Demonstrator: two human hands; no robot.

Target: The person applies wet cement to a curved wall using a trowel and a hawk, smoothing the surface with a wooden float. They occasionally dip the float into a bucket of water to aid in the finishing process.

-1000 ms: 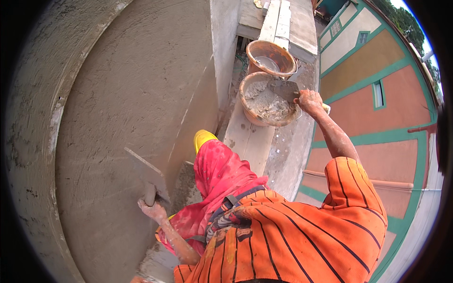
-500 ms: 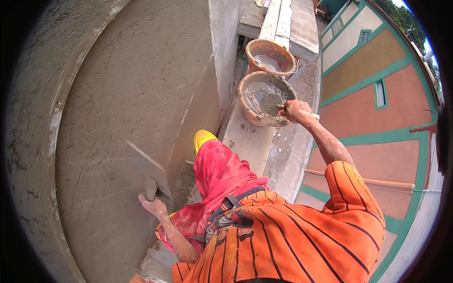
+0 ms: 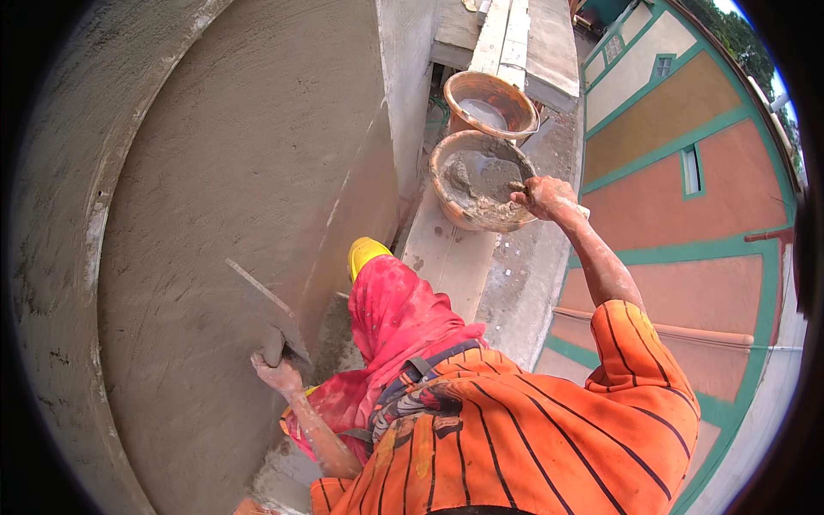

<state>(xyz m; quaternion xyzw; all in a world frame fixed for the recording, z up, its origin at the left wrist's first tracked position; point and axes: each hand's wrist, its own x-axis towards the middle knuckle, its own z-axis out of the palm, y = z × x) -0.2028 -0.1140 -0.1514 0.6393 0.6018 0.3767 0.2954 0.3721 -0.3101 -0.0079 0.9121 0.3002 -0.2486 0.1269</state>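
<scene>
My right hand (image 3: pixel 549 198) is closed around a trowel, whose pale handle end (image 3: pixel 585 212) pokes out behind the fist. Its blade dips into grey wet mortar (image 3: pixel 470 182) inside the nearer orange-brown bucket (image 3: pixel 448 204), and the mortar partly hides it. Lower on the left, my left hand (image 3: pixel 280 376) grips a plastering float (image 3: pixel 275 302) by its handle. The float's flat plate is held on edge close to the grey plastered wall (image 3: pixel 215 189); I cannot tell whether it touches.
A second bucket (image 3: pixel 517 110) with greyish liquid stands just beyond the first. Both are on a narrow plank walkway (image 3: pixel 451 257). My leg in red cloth and a yellow boot (image 3: pixel 367 253) is beside the wall. A painted building (image 3: pixel 678 206) with green bands rises on the right.
My right hand has shifted slightly right with the trowel, and the mortar's surface in the bucket has been reshaped. My left hand and the float have barely moved.
</scene>
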